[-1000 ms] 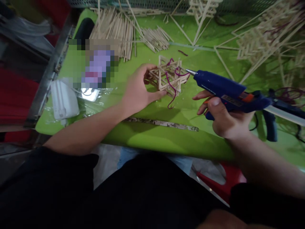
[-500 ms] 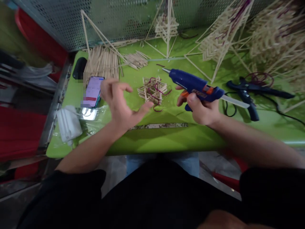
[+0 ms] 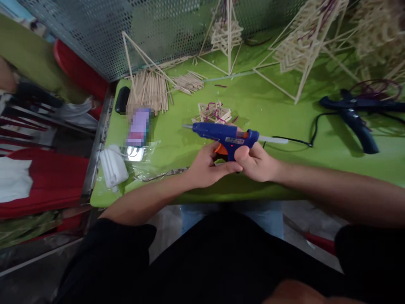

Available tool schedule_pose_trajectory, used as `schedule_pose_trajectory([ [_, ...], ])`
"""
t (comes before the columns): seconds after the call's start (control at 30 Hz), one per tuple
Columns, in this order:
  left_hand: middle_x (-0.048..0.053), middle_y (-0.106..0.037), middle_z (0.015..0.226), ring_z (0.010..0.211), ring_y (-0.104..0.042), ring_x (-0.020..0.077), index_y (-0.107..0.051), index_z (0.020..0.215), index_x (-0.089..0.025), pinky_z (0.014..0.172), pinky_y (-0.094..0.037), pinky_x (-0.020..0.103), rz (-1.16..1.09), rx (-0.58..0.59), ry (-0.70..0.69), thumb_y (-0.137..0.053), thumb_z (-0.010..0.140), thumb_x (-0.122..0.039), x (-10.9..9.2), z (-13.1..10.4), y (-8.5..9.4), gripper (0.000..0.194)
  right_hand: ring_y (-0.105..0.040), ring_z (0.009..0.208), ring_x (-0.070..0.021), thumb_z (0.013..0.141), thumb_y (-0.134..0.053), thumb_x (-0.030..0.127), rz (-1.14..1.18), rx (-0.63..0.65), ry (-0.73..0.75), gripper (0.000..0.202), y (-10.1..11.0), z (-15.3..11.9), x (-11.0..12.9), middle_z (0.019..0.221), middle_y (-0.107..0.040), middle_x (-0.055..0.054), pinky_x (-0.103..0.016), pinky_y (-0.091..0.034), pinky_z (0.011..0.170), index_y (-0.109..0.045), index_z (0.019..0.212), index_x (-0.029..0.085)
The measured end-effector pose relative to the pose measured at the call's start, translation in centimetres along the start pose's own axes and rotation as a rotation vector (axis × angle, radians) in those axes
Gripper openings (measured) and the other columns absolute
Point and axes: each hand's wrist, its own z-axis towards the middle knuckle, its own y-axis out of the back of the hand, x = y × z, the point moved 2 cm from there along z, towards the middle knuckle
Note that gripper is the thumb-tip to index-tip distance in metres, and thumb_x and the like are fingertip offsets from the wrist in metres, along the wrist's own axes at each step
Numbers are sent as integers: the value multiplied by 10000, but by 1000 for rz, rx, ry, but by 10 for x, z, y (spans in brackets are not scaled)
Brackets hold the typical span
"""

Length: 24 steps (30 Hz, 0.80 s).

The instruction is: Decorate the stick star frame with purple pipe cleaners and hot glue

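Note:
A blue hot glue gun (image 3: 215, 130) with an orange trigger is held level in front of me, its nozzle pointing left. A white glue stick (image 3: 274, 139) pokes out of its back end. My right hand (image 3: 259, 162) is closed on its handle. My left hand (image 3: 207, 165) also grips the handle from the left, thumb across the front. Just behind the gun lies a small star-like bundle of wooden sticks (image 3: 218, 112) tied with purple string, partly hidden by the gun.
Loose wooden sticks (image 3: 148, 90) lie at the back left, near a phone (image 3: 139, 126) and a white power adapter (image 3: 114, 168). Stick frames (image 3: 297, 50) stand along the mesh panel. A dark-handled tool (image 3: 357, 122) rests at right beside a black cord (image 3: 311, 139) on the green table (image 3: 332, 169).
The glue gun has come left and nearer to me in my right hand. My left hand, open and apart before, has moved right and taken hold of the gun's handle.

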Motion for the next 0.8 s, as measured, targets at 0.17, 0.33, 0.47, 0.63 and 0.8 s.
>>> schedule_pose_trajectory([
  [0.17, 29, -849, 911, 756, -788, 198, -817, 1125, -264, 704, -666, 350, 43, -207, 29, -1081, 805, -703, -1, -4, 20, 604, -766, 789, -213, 1038, -857, 651, -25, -105, 173, 421, 38, 11, -8, 991, -811, -17, -369, -630, 694, -819, 1325, 346],
  [0.33, 54, -880, 901, 766, -811, 206, -839, 998, -231, 694, -657, 339, 136, -218, 4, -1072, 847, -658, -13, -11, 27, 509, -730, 755, -233, 972, -942, 525, -434, -37, 251, 225, 62, 21, 2, 907, -843, -34, -439, -564, 741, -896, 1105, 349],
  [0.47, 59, -904, 962, 800, -872, 234, -846, 1111, -255, 700, -729, 365, -26, -212, 75, -872, 1033, -721, -19, -12, 20, 473, -735, 752, -241, 1011, -867, 464, -625, 72, 348, 174, 60, 21, 14, 964, -871, -50, -467, -529, 731, -901, 1141, 354],
  [0.63, 83, -929, 1011, 865, -889, 232, -878, 1109, -234, 765, -744, 351, 7, -170, 124, -897, 1023, -711, -26, -10, 16, 485, -545, 593, -187, 1088, -735, 546, -716, 121, 343, 296, 57, 18, 19, 831, -813, -44, -422, -371, 579, -856, 946, 316],
  [0.8, 66, -909, 941, 772, -845, 189, -873, 1050, -228, 681, -687, 304, 50, -170, 41, -831, 1091, -674, -28, -10, 18, 451, -603, 606, -155, 1060, -858, 625, -228, 179, 79, 326, 48, 19, 20, 783, -757, -6, -346, -442, 569, -856, 989, 307],
])
